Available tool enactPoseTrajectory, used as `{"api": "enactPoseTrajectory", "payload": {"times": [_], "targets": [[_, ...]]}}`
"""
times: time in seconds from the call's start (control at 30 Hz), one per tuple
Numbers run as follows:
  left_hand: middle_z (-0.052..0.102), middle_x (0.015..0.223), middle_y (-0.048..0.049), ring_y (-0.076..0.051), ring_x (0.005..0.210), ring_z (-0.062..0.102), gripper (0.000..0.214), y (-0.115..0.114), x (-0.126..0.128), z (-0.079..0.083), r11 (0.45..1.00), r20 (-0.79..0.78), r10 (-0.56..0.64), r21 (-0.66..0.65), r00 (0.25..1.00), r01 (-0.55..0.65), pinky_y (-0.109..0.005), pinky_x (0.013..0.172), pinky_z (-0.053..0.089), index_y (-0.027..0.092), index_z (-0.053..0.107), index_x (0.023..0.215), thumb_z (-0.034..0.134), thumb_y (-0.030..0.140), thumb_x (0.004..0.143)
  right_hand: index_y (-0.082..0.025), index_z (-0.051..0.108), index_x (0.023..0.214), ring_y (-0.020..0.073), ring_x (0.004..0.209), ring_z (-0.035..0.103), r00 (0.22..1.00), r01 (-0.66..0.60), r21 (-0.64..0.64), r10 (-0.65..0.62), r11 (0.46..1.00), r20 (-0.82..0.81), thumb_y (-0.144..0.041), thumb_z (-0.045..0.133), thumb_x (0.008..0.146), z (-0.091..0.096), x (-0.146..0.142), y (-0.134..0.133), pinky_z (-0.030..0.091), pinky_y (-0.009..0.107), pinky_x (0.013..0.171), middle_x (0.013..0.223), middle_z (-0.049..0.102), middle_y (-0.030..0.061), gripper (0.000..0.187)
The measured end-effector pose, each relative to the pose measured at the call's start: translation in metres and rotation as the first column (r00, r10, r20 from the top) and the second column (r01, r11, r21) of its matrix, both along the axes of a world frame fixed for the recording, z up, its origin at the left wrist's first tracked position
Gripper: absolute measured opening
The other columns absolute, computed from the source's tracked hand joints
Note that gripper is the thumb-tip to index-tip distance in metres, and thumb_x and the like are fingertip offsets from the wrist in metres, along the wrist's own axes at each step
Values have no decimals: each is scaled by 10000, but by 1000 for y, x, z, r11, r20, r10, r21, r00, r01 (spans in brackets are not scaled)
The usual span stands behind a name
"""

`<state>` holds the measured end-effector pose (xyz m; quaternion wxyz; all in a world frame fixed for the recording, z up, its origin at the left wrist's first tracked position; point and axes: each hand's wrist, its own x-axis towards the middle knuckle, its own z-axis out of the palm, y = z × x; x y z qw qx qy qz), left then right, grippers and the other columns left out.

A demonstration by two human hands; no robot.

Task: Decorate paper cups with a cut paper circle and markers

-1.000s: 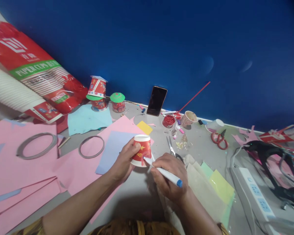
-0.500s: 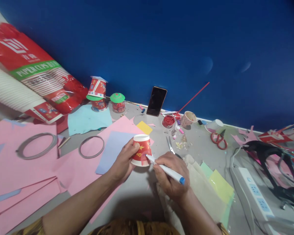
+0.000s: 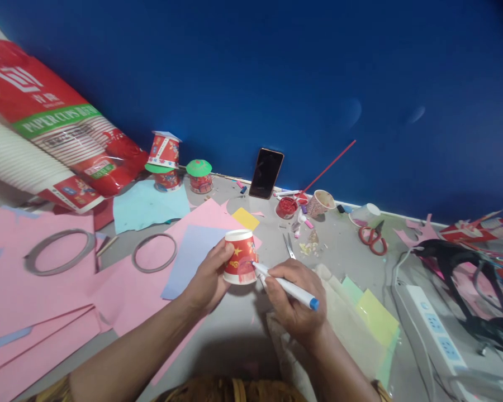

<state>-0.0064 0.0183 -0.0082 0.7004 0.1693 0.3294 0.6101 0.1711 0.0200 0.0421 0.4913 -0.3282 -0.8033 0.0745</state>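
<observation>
An upside-down red paper cup [image 3: 240,258] with yellow stars stands on the grey table, and my left hand [image 3: 207,277] wraps around its left side. My right hand [image 3: 295,304] pinches a white marker [image 3: 285,286] with a blue end cap. The marker's tip touches the cup's right side, near a pink patch on the cup wall. A lilac paper sheet [image 3: 188,254] lies just left of the cup.
Pink paper sheets [image 3: 33,301], two tape rings [image 3: 154,252], a paper cup pack [image 3: 58,142], decorated cups [image 3: 165,162], a phone [image 3: 267,173] against the blue wall, silver scissors [image 3: 288,245], red scissors [image 3: 373,237], a power strip [image 3: 433,329] and pale paper sheets [image 3: 373,318] surround me.
The marker tip has slid slightly up and right along the cup's side, and my right hand has shifted a little to the right. The left hand keeps its hold.
</observation>
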Motion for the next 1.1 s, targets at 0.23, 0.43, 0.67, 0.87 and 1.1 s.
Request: {"api": "enactPoseTrajectory", "payload": {"times": [0.23,0.43,0.67,0.87,1.1], "targets": [[800,986,-109,-283,904,765,466,-1,0,-2,1000,0,-2,11,1000,2,-371,791,612,144,759,1118,890,463,804,-212,676,858,146,571,685,1000,14,-35,-14,999,-16,-231,613,1031,0,1,-1,498,255,568,676,724,1,185],[809,991,-137,-322,944,772,500,-1,-1,-1,999,11,-32,-14,999,32,-434,843,622,120,748,1123,869,494,815,-221,665,857,146,560,680,998,45,-29,-46,999,-46,-195,615,998,0,2,-1,497,256,562,668,721,-7,152],[805,977,-121,-298,905,774,505,-1,0,-2,999,17,-25,-28,1000,25,-385,791,622,124,756,1120,896,476,786,-217,666,871,146,571,685,998,34,-25,-35,999,-54,-184,619,995,0,1,-1,509,254,573,681,728,-4,136],[799,984,-112,-288,901,771,491,-2,-1,0,999,27,-26,-40,999,27,-394,807,629,132,758,1127,896,460,788,-215,668,865,146,565,678,998,11,-25,-13,1000,-66,-157,624,983,0,0,0,508,251,568,677,725,-3,139],[809,975,-127,-304,895,779,550,-2,0,1,998,30,-40,-49,999,42,-398,776,638,122,738,1155,903,480,772,-213,666,851,141,561,686,994,52,-53,-57,997,-92,-139,610,955,1,1,-1,513,241,553,676,727,-6,140]]}}
